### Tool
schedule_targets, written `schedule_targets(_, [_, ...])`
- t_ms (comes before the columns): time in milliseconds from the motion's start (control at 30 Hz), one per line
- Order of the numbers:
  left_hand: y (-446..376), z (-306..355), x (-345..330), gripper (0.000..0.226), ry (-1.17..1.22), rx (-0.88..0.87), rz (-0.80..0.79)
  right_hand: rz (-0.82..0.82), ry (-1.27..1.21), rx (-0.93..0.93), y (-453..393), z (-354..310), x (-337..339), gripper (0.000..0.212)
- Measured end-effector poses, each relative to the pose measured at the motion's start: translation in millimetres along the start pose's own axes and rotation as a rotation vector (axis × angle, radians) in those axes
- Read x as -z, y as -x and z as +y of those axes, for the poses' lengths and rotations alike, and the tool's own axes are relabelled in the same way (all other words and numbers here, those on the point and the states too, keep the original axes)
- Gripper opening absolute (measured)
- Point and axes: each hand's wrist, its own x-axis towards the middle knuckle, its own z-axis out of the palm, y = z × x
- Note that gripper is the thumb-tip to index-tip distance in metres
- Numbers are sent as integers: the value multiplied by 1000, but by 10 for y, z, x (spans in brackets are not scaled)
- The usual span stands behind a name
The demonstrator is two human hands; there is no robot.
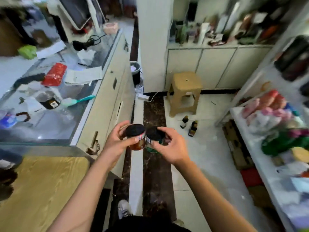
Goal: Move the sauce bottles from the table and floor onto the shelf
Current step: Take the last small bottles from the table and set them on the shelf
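A black-lidded glass jar of orange-red sauce [135,138] is held upright in mid-air over the floor, the left hand [117,141] curled round its side, and it touches a second black-lidded jar with a green label [154,139], which the right hand [168,146] grips from the right with its fingers over the lid. Farther off, two small dark sauce bottles [189,126] stand upright on the pale tiled floor [209,148], just in front of a tan plastic stool [184,92]. A cluttered white shelf [260,163] runs along the right, and a glass-topped counter [80,104] strewn with papers lies to the left.
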Motion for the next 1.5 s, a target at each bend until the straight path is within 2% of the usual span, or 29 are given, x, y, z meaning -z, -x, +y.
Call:
schedule_targets(133, [-29, 494, -1027, 84, 7, -115, -183, 254, -86, 12, 133, 107, 1002, 57])
schedule_targets(200, [-10, 727, -1571, 78, 23, -181, -272, 398, -75, 26, 237, 105, 1552, 54])
schedule_targets(300, [74, 1032, -2306, 81, 10, -279, -378, 574, -38, 65, 404, 120, 2304, 52])
schedule_targets(533, [372, 1607, -3966, 68, -63, -462, -595, 923, -64, 40, 992, 78, 3894, 49])
schedule_targets(700, [594, 1853, -5046, 64, -60, -519, -766, 1154, 57, -7, 1340, 41, 4804, 56])
schedule_targets(867, [825, 1975, -6126, 67, -7, -528, -936, 1325, 194, -64, 1650, 80, 5505, 63])
schedule_targets(1033, [1127, 2078, -7190, 64, 64, -583, -1124, 1530, 326, -133, 1872, 142, 6105, 59])
schedule_targets(1167, [1203, 2138, -7984, 63, 48, -624, -1216, 1682, 413, -247, 1990, 229, 6631, 58])
schedule_targets(1333, [1290, 2004, -8943, 57, -67, -706, -1226, 1791, 467, -436, 2043, 441, 7291, 58])
schedule_targets(1500, [1402, 1790, -9586, 68, -200, -745, -1214, 1826, 527, -608, 2035, 740, 7739, 59])
